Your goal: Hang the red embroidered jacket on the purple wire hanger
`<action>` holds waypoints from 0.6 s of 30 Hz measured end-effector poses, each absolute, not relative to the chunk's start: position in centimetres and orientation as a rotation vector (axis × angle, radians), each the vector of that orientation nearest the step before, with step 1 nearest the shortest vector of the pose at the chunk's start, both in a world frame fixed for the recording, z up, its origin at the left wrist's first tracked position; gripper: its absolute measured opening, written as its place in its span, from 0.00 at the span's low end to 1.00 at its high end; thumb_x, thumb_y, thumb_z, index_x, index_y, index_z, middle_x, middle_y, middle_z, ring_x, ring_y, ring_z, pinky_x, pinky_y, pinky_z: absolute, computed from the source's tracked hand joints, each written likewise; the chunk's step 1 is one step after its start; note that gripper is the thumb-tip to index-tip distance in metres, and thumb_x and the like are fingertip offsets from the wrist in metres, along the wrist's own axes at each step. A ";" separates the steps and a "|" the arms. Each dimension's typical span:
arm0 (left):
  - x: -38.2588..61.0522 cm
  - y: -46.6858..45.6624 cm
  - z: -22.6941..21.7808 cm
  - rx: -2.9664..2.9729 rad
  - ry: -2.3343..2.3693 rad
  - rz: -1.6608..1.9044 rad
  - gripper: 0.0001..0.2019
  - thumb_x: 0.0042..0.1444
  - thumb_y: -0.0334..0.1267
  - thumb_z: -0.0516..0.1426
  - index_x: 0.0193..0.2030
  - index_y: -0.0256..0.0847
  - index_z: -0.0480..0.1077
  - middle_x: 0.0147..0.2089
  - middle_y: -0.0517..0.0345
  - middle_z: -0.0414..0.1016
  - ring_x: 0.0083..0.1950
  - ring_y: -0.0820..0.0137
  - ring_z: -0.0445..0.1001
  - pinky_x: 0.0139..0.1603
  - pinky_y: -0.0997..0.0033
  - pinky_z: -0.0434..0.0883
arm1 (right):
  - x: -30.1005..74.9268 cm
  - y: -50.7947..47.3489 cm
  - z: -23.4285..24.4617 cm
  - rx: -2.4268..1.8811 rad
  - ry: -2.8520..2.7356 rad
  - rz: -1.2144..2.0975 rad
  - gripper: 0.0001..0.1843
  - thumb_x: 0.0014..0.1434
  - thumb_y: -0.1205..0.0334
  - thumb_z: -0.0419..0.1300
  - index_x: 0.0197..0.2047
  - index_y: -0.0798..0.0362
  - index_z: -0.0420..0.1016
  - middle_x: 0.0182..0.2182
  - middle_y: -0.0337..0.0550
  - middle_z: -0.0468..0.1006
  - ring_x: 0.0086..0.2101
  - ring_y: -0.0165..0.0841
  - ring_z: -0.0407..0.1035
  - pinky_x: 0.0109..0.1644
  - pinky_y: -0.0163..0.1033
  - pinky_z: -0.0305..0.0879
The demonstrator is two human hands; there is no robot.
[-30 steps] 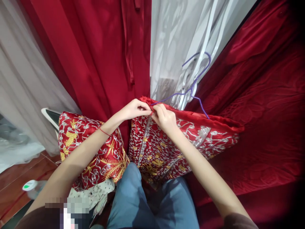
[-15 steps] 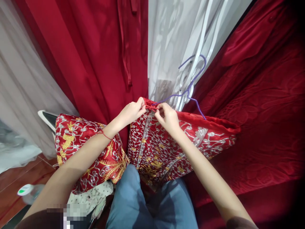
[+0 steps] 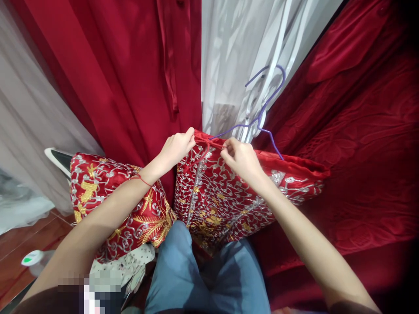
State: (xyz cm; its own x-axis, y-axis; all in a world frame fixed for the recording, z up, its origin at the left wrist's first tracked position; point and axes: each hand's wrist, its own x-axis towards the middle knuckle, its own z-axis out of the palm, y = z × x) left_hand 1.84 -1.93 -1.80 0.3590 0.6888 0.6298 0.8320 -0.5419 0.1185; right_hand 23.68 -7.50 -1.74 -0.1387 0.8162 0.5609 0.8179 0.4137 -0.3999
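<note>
A red skirt with silver and gold embroidery hangs in front of my knees, its plain red waistband at the top. A purple hanger rises out of the waistband. Between my two hands runs a thin red drawstring, with a loop drooping below it over the embroidery. My left hand pinches its left part at the waistband's left end. My right hand pinches the other part between thumb and fingers, a little further right.
A second embroidered red piece lies folded on the left beneath my left forearm. Red curtains and a white curtain hang ahead. A bottle and spotted cloth are at the lower left.
My hands have moved apart, the right one to the right and the left slightly left. The drawstring between them has stretched out, and a loop now shows below it.
</note>
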 end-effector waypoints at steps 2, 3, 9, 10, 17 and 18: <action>1.8 -2.2 -1.9 -2.453 -1.328 -0.986 0.04 0.62 0.33 0.52 0.38 0.39 0.67 0.26 0.60 0.69 0.25 0.73 0.67 0.29 0.73 0.57 | 24.0 -7.8 -1.6 -1.377 -1.926 0.069 0.02 0.57 0.67 0.55 0.34 0.52 0.65 0.25 0.42 0.75 0.25 0.33 0.68 0.34 0.40 0.60; 1.8 -2.3 -1.9 -2.515 -1.291 -1.033 0.03 0.60 0.33 0.53 0.36 0.40 0.67 0.26 0.61 0.68 0.25 0.74 0.66 0.29 0.74 0.58 | 24.1 -7.9 -1.7 -1.339 -1.913 0.159 0.02 0.57 0.66 0.55 0.34 0.51 0.64 0.25 0.41 0.75 0.25 0.33 0.69 0.33 0.39 0.61; 2.2 -2.3 -1.3 -3.176 -1.174 -1.711 0.05 0.58 0.38 0.55 0.35 0.40 0.65 0.30 0.61 0.72 0.24 0.77 0.68 0.24 0.77 0.61 | 23.4 -8.5 -3.1 -0.848 -1.670 1.087 0.15 0.61 0.49 0.59 0.37 0.49 0.60 0.29 0.36 0.76 0.22 0.27 0.73 0.22 0.31 0.56; 2.1 -2.2 -1.0 -3.267 -1.211 -1.770 0.06 0.58 0.40 0.56 0.35 0.40 0.66 0.30 0.60 0.73 0.25 0.76 0.70 0.23 0.77 0.62 | 23.3 -8.4 -3.4 -0.797 -1.629 1.156 0.17 0.60 0.47 0.60 0.38 0.49 0.61 0.29 0.35 0.75 0.22 0.27 0.72 0.21 0.30 0.55; 0.6 -1.9 0.2 -3.541 -1.360 -1.615 0.15 0.58 0.52 0.59 0.36 0.39 0.73 0.38 0.55 0.78 0.38 0.71 0.75 0.35 0.72 0.69 | 24.2 -7.6 -3.9 -0.847 -1.665 1.116 0.21 0.60 0.41 0.61 0.35 0.50 0.62 0.25 0.32 0.72 0.20 0.24 0.68 0.21 0.31 0.52; 0.5 -1.8 0.1 -3.483 -1.370 -1.579 0.16 0.57 0.52 0.59 0.35 0.39 0.74 0.37 0.55 0.77 0.36 0.71 0.74 0.35 0.72 0.68 | 24.3 -7.6 -3.9 -0.879 -1.714 1.078 0.21 0.62 0.41 0.60 0.34 0.49 0.61 0.22 0.31 0.70 0.19 0.24 0.66 0.22 0.31 0.52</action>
State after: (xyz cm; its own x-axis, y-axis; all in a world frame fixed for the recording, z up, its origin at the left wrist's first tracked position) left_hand 0.46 -1.76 0.13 0.5749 0.7737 0.2662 0.1545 -0.4222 0.8933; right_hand 24.31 -7.64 -3.90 -0.3413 0.8858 0.3143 0.1006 0.3669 -0.9248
